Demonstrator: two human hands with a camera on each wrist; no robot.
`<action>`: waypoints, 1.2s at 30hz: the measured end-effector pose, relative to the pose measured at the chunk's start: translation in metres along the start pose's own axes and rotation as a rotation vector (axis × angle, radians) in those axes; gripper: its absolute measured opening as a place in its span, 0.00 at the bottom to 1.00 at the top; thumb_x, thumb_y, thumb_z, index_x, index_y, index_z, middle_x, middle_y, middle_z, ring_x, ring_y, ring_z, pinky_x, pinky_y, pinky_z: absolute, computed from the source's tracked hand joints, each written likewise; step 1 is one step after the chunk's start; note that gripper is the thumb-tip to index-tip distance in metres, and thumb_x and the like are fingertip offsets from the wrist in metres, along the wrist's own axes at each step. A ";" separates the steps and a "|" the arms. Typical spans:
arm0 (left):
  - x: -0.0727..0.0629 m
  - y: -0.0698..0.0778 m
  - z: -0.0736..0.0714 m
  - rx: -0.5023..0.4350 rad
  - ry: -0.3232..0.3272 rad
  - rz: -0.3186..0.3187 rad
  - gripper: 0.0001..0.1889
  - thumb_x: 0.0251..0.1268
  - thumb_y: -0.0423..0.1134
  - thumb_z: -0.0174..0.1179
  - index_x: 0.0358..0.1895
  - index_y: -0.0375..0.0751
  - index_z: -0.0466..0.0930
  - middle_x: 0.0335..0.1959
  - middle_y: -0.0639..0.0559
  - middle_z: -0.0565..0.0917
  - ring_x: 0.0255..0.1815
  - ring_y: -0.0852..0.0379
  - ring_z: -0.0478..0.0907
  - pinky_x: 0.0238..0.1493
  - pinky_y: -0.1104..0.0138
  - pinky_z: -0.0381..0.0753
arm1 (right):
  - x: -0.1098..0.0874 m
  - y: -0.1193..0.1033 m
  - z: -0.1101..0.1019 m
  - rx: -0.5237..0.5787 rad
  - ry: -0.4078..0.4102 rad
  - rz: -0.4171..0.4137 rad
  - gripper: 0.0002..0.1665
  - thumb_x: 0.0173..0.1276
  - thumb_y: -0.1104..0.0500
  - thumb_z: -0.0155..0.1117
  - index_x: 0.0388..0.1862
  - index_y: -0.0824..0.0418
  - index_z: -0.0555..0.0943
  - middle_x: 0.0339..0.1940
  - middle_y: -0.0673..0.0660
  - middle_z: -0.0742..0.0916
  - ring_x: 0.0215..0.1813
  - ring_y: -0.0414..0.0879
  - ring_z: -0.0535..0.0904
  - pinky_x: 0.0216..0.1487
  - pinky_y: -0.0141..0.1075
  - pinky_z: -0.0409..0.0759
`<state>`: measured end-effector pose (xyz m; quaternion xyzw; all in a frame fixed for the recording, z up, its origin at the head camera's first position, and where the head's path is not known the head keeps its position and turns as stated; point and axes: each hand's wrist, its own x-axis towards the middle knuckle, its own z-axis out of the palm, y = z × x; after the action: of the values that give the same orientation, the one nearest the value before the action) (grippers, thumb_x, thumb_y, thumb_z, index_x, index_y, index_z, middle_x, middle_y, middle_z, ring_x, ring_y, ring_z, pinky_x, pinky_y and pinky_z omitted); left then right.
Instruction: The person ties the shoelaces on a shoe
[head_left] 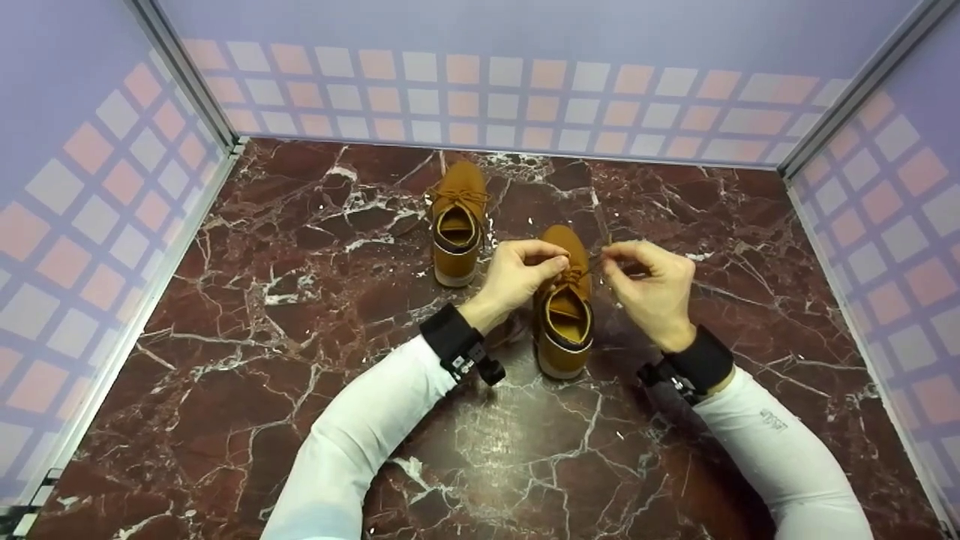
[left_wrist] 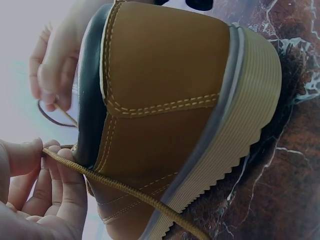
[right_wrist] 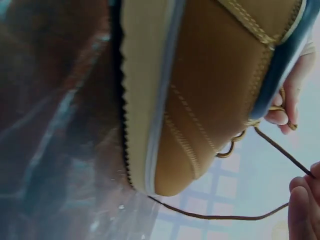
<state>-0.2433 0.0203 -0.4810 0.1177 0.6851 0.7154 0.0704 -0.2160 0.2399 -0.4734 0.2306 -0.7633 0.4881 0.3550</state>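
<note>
A tan lace-up shoe [head_left: 562,356] stands upright between my hands, toe pointing away from me. My left hand [head_left: 517,274] is at the left of its laces [head_left: 571,277], thumb and forefinger pinching a brown shoelace [left_wrist: 125,189] whose tail runs down past the sole. To the right of the shoe, my right hand [head_left: 652,281] pinches the other lace [right_wrist: 282,150], drawn out from the eyelets, with its tail hanging toward the floor. In the right wrist view, a loop shows by the left fingers [right_wrist: 280,117]. The knot itself is partly hidden behind the shoe collar in both wrist views.
A matching tan shoe [head_left: 456,262], its laces tied in a bow, stands farther back on the left. Dark red marble-patterned surface [head_left: 300,390] lies underneath. Tiled-pattern panels [head_left: 487,97] enclose the back and both sides.
</note>
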 end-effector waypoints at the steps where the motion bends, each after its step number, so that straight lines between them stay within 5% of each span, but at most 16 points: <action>1: 0.000 0.000 0.000 0.005 0.001 0.002 0.10 0.74 0.30 0.74 0.52 0.27 0.93 0.37 0.46 0.96 0.31 0.67 0.86 0.38 0.74 0.87 | 0.002 -0.001 0.001 0.006 -0.001 -0.003 0.12 0.61 0.80 0.77 0.38 0.67 0.95 0.35 0.64 0.97 0.41 0.24 0.90 0.45 0.22 0.90; 10: 0.000 0.000 0.000 0.094 -0.014 0.055 0.10 0.74 0.31 0.74 0.52 0.28 0.94 0.47 0.35 0.96 0.34 0.70 0.86 0.43 0.76 0.86 | 0.029 -0.007 0.016 0.029 -0.055 -0.015 0.09 0.63 0.78 0.77 0.37 0.68 0.94 0.34 0.65 0.96 0.39 0.22 0.89 0.40 0.23 0.90; 15: -0.002 0.002 0.000 0.106 -0.026 0.065 0.10 0.73 0.31 0.74 0.52 0.28 0.94 0.45 0.35 0.96 0.32 0.70 0.86 0.41 0.76 0.87 | 0.049 -0.010 0.022 0.003 -0.158 0.043 0.04 0.68 0.73 0.78 0.40 0.69 0.93 0.38 0.66 0.97 0.40 0.19 0.87 0.43 0.21 0.89; 19: -0.003 0.004 -0.001 0.110 -0.041 0.078 0.10 0.73 0.29 0.74 0.51 0.27 0.94 0.43 0.34 0.96 0.30 0.70 0.86 0.39 0.76 0.87 | 0.064 -0.011 0.029 -0.023 -0.291 0.121 0.05 0.69 0.72 0.78 0.42 0.67 0.94 0.41 0.65 0.97 0.39 0.22 0.88 0.44 0.19 0.87; 26: -0.003 0.003 -0.002 0.117 -0.050 0.072 0.09 0.72 0.29 0.73 0.50 0.29 0.95 0.42 0.36 0.97 0.29 0.70 0.87 0.38 0.76 0.88 | 0.086 -0.013 0.045 -0.085 -0.636 0.217 0.11 0.70 0.71 0.73 0.46 0.63 0.96 0.45 0.62 0.98 0.40 0.48 0.92 0.42 0.22 0.85; 30: -0.003 0.003 -0.003 0.096 -0.050 0.074 0.09 0.71 0.28 0.73 0.49 0.29 0.95 0.39 0.37 0.97 0.28 0.69 0.86 0.38 0.75 0.88 | 0.093 -0.010 0.056 -0.080 -0.782 0.272 0.13 0.71 0.71 0.70 0.47 0.63 0.96 0.45 0.63 0.98 0.37 0.42 0.88 0.39 0.22 0.81; 36: -0.002 0.000 -0.005 0.074 -0.044 0.055 0.09 0.72 0.27 0.72 0.50 0.28 0.95 0.39 0.37 0.97 0.27 0.69 0.86 0.36 0.75 0.89 | 0.092 0.002 0.067 -0.022 -0.852 0.383 0.15 0.71 0.70 0.65 0.46 0.64 0.96 0.41 0.64 0.97 0.25 0.30 0.77 0.27 0.23 0.71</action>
<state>-0.2430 0.0150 -0.4810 0.1547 0.7061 0.6883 0.0616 -0.2979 0.1797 -0.4220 0.2616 -0.8751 0.3983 -0.0842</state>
